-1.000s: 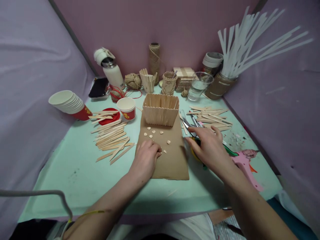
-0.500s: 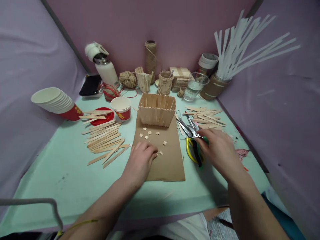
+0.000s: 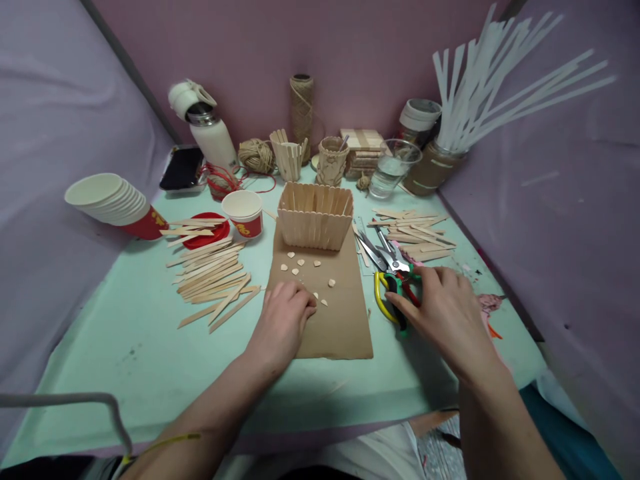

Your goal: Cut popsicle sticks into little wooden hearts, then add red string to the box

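Note:
My left hand (image 3: 286,319) rests on the brown cardboard (image 3: 345,327), fingers curled together, and what is under the fingertips is hidden. Several small wood chips (image 3: 331,283) lie on the cardboard just beyond it. A box made of craft sticks (image 3: 316,227) stands on the cardboard's far end. On the right, my right hand (image 3: 440,300) has thumb and fingers apart beside the cutters (image 3: 397,264), whose red and green handles lie between them. Scissors with yellow and black handles (image 3: 381,300) lie just left of the cutters.
Craft sticks (image 3: 215,273) lie in a pile on the left, with more sticks (image 3: 417,233) on the right. Paper cups (image 3: 244,217) stand behind the left pile. Farther back are a white bottle (image 3: 215,141), a water cup (image 3: 393,175) and a jar of white strips (image 3: 435,167).
My right hand has spread its thumb and fingers and shifted slightly right; the cutters now lie lower with their handles showing. My left hand stays nearly in place. The view has shifted slightly.

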Demonstrator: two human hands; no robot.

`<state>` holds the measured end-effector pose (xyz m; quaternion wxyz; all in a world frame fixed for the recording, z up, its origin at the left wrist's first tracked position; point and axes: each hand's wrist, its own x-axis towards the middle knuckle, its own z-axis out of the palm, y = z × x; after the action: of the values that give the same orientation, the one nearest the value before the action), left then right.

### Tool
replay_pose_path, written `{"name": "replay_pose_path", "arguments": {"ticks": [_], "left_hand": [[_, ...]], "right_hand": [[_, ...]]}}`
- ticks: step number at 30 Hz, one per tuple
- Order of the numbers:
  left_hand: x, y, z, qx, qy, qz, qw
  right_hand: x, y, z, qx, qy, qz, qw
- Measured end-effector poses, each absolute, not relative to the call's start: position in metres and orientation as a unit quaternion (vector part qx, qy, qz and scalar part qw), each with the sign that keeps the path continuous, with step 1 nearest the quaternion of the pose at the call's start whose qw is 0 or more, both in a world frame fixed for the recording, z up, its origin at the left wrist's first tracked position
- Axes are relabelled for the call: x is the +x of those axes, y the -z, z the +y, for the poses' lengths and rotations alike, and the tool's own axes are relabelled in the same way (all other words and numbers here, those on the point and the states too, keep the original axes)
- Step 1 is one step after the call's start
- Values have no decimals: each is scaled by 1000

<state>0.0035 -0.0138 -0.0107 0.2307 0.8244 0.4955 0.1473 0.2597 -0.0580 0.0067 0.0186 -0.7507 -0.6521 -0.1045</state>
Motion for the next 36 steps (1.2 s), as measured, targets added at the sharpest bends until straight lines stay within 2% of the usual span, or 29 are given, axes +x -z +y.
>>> {"name": "replay_pose_path", "arguments": {"ticks": [5, 12, 19, 27, 36], "left_hand": [[0, 6, -16, 786, -214, 496, 302], [-4, 1, -16, 622, -311, 557, 453], [-8, 7, -12, 479, -356, 546, 588], [-11, 8, -9, 385, -376, 541, 646], [-10, 11, -10, 406, -366, 546, 634]], "right_hand": [[256, -3, -61, -732, 85, -670, 91], [251, -2, -64, -760, 52, -648, 9], [244, 0, -58, -768, 19, -640, 31], [245, -10, -58, -767, 14, -639, 61], [239, -11, -55, -784, -32, -620, -15]]}}
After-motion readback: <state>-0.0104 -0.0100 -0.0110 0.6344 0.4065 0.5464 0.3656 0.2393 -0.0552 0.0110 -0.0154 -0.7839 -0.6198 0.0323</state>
